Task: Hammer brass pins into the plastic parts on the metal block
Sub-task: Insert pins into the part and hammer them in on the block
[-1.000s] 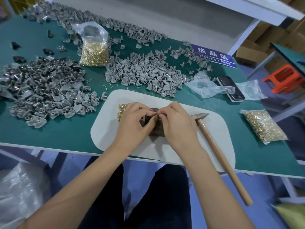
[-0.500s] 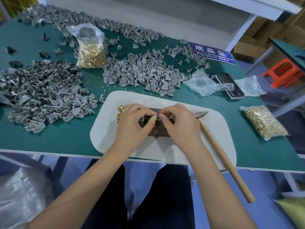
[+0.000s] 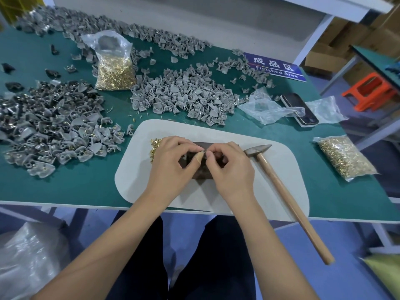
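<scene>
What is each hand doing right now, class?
Left hand: fingertips pinched shut on something small over the metal block; what, cannot be told.
Right hand: the same, pinching there.

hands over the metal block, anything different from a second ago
Almost nothing. The left hand and right hand stay pinched together, fingertips meeting over the metal block, with only slight finger adjustments. The hammer remains untouched on the white mat; nothing was picked up or released.

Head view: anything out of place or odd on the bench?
A phone lies among the parts, partly under a crumpled plastic bag. The hammer handle overhangs the table edge. Stray brass pins lie loose beyond the white mat.
</scene>
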`<state>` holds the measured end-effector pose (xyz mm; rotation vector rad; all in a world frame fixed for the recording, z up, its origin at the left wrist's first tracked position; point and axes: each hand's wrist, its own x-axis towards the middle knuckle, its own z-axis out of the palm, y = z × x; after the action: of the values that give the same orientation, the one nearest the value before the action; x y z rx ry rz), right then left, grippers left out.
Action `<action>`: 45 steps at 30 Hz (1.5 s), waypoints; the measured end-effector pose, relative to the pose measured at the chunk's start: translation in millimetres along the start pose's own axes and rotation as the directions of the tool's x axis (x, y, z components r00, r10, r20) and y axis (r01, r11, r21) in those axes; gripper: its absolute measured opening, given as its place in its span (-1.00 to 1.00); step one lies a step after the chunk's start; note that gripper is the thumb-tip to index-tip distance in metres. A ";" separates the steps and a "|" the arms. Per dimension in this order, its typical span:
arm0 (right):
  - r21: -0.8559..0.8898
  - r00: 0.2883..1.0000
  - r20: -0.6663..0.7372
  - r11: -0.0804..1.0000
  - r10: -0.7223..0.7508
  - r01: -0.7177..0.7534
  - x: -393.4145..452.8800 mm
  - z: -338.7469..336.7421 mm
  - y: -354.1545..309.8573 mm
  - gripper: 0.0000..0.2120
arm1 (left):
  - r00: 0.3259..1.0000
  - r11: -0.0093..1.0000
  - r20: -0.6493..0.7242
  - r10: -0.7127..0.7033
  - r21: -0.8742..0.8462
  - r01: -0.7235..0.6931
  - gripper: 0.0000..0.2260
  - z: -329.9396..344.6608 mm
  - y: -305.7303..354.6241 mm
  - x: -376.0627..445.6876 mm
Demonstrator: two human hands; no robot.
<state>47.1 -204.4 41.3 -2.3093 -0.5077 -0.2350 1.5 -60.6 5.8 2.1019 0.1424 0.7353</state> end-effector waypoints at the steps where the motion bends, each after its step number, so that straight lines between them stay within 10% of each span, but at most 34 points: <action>1: -0.006 1.000 0.024 1.000 -0.007 0.007 2.1 -2.2 -1.0 -0.92 | 1.000 1.000 0.001 -0.002 -0.003 0.002 -0.91 0.1 -0.2 0.0; 10: -0.424 0.948 0.240 0.856 -0.208 0.295 19.6 -16.1 -17.6 -0.90 | 1.000 1.000 -0.019 0.005 -0.021 -0.006 -0.93 1.3 -3.6 1.1; 21: 0.034 0.990 0.132 0.999 -0.041 0.036 13.7 -10.0 -1.9 -0.86 | 1.000 1.000 0.014 -0.005 -0.011 0.005 -0.89 0.0 -1.3 1.6; 41: 0.055 0.979 0.127 0.987 -0.160 0.154 9.1 -11.8 5.6 -0.86 | 0.999 0.999 -0.026 -0.032 0.003 0.032 -0.91 0.4 -1.7 0.5; 45: 0.107 0.981 -0.144 0.984 -0.129 0.145 7.5 -39.2 24.7 -0.83 | 0.999 0.999 -0.026 -0.044 -0.007 0.044 -0.91 0.5 -0.8 0.3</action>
<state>63.7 -246.0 55.6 -2.1291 -0.5958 -0.4167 2.1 -60.3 5.1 2.0773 0.1998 0.7355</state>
